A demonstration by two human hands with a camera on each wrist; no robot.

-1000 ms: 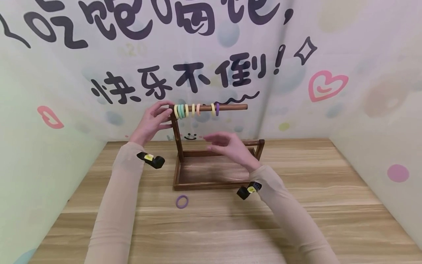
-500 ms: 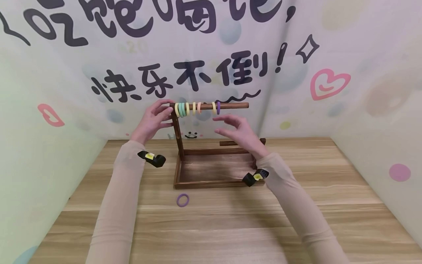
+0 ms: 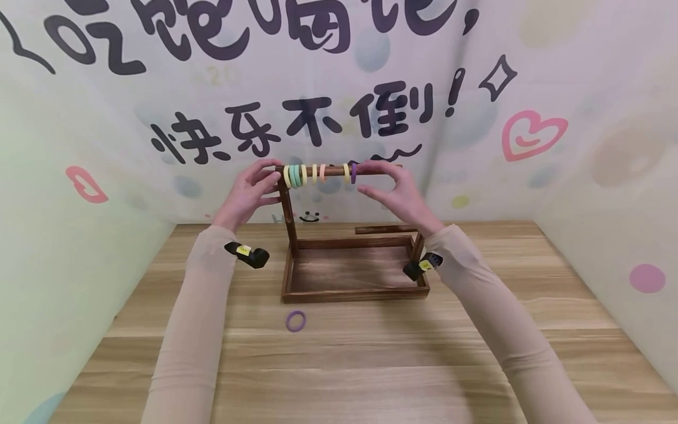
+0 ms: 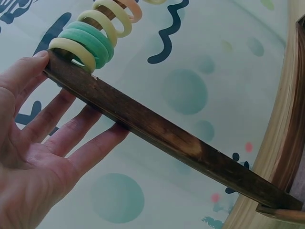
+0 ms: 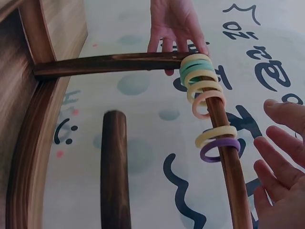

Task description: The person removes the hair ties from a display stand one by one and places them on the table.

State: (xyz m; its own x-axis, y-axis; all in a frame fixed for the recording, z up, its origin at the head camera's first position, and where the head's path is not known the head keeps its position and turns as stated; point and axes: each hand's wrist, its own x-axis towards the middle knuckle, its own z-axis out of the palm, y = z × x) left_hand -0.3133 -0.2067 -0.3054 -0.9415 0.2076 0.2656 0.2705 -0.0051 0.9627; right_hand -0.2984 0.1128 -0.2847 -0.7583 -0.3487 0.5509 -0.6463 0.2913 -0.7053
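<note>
My left hand (image 3: pixel 249 191) holds the top of a dark wooden stand's upright post (image 3: pixel 288 221), thumb at the post's end and fingertips behind it. From that top a rod (image 5: pixel 231 181) runs right, carrying several rings: pale yellow, green (image 4: pixel 86 42), peach (image 3: pixel 322 172) and a purple ring (image 5: pixel 220 150), the outermost. My right hand (image 3: pixel 394 191) is at the rod beside the purple ring, thumb and fingers spread apart. In the right wrist view its fingers (image 5: pixel 281 157) are clear of the rod and hold nothing.
The stand's tray base (image 3: pixel 355 295) sits on the wood-grain table (image 3: pixel 339 365). A lower rod (image 3: pixel 381 229), without rings, points left from the right post. Another purple ring (image 3: pixel 295 321) lies on the table in front of the tray. A printed backdrop (image 3: pixel 212 88) hangs behind.
My right hand has risen from above the tray to the upper rod, beside the outermost purple ring. My left hand stays on the post; the rings keep their places.
</note>
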